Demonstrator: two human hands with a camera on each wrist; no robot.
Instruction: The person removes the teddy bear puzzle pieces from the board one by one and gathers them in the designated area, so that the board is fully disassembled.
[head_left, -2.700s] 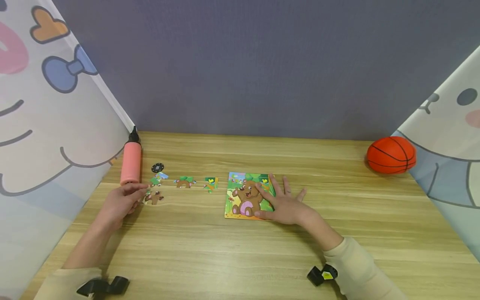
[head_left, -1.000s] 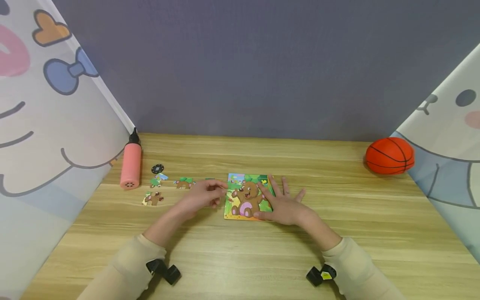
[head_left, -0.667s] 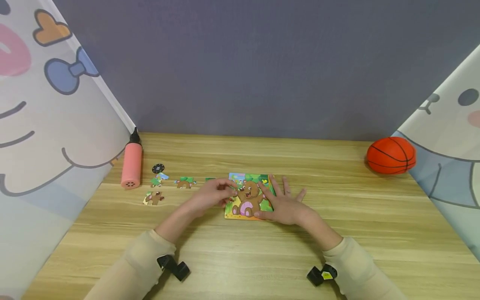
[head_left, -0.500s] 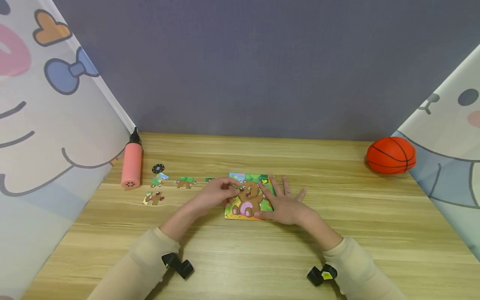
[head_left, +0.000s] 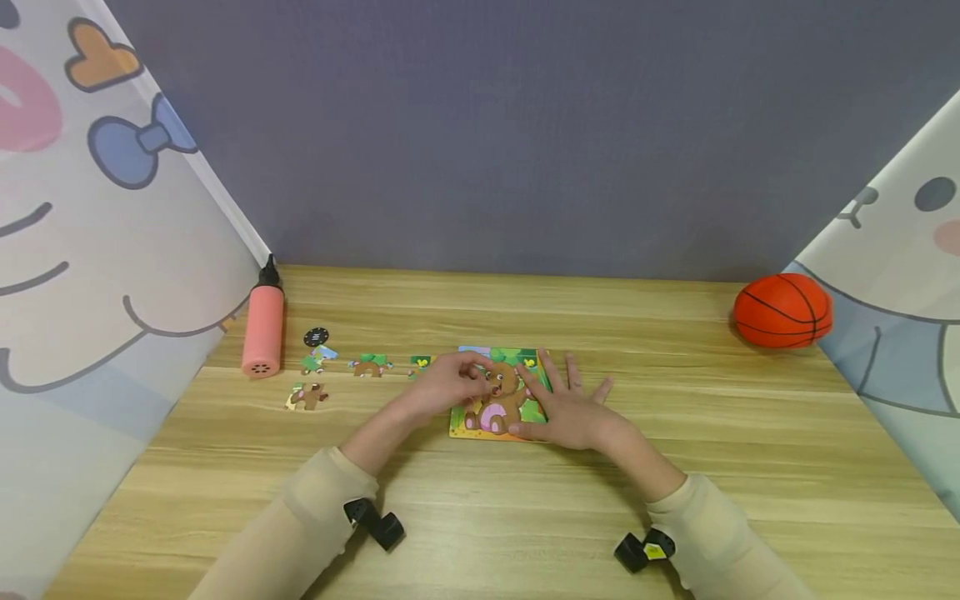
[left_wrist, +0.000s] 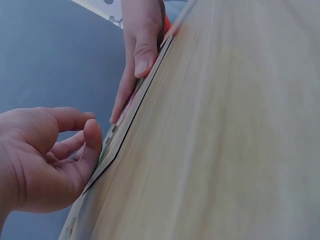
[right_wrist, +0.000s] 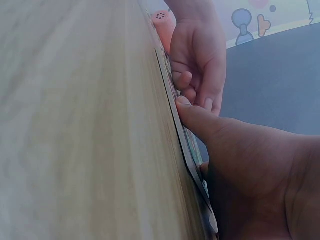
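A square jigsaw puzzle (head_left: 492, 423) with a brown bear picture lies flat on the wooden table. My left hand (head_left: 452, 382) is over its left part, covering some of the bear's arm and the left side of its face. In the left wrist view this hand's thumb and index fingertips nearly meet, with no piece visible between them, and the other fingers are curled. My right hand (head_left: 572, 415) rests on the puzzle's right side with fingers spread. Loose puzzle pieces lie left of the puzzle: one with a duck (head_left: 422, 362), one brown and green (head_left: 369, 365), and two farther left (head_left: 318, 360).
A black round chip (head_left: 316, 337) lies behind the leftmost pieces. Beside it is a pink cylinder (head_left: 263, 329) with a black pointed tip. A red basketball (head_left: 782, 311) sits at the back right. A grey wall (head_left: 510, 142) closes off the table's back edge.
My left hand has come from the far-left pieces across to the puzzle, then inched right over the bear. The duck piece shows more again. My right hand has stayed put.
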